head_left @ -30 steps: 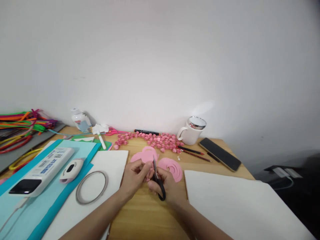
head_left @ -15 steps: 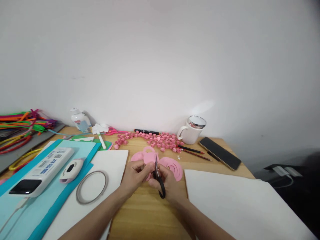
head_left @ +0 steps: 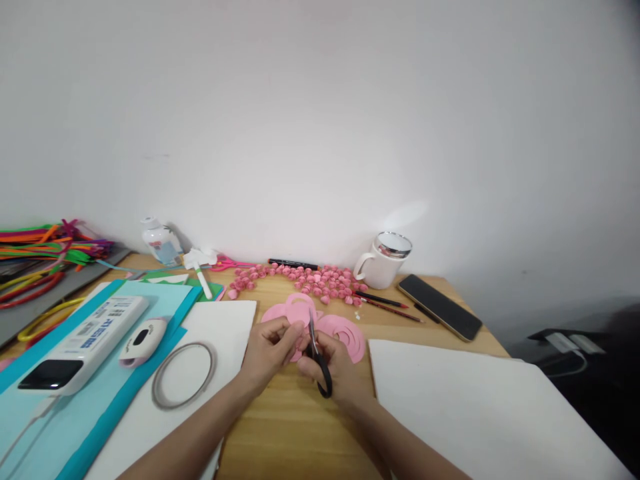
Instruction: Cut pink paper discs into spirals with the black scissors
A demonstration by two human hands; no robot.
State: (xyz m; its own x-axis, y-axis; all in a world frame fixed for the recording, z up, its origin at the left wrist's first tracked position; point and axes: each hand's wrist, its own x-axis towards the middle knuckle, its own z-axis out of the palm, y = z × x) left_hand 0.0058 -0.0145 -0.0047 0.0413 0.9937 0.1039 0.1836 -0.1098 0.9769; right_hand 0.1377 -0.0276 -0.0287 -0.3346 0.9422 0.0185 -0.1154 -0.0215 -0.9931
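Observation:
My left hand (head_left: pixel 273 343) pinches a piece of pink paper (head_left: pixel 299 311) between thumb and fingers, holding it up over the wooden table. My right hand (head_left: pixel 334 367) is closed round a pair of black-handled scissors (head_left: pixel 325 380). Their blades point up and away from me, against the right side of the pink paper. Just beyond and to the right of my hands lies a pink paper spiral (head_left: pixel 350 337), cut into rings. More pink paper lies behind my left fingers, partly hidden. Many small rolled pink paper flowers (head_left: pixel 330 281) are heaped farther back.
A white mug (head_left: pixel 385 261), pencils (head_left: pixel 387 310) and a phone (head_left: pixel 440 305) are at back right. White boards (head_left: pixel 460 400) flank my arms. To the left are a ring of tape (head_left: pixel 184 375), a white power bank (head_left: pixel 90 343), a glue bottle (head_left: pixel 163 241) and colourful pipe cleaners (head_left: pixel 55 243).
The pink paper in my left hand has turned slightly, and the scissors have shifted a little against it. Everything else on the table has stayed in place.

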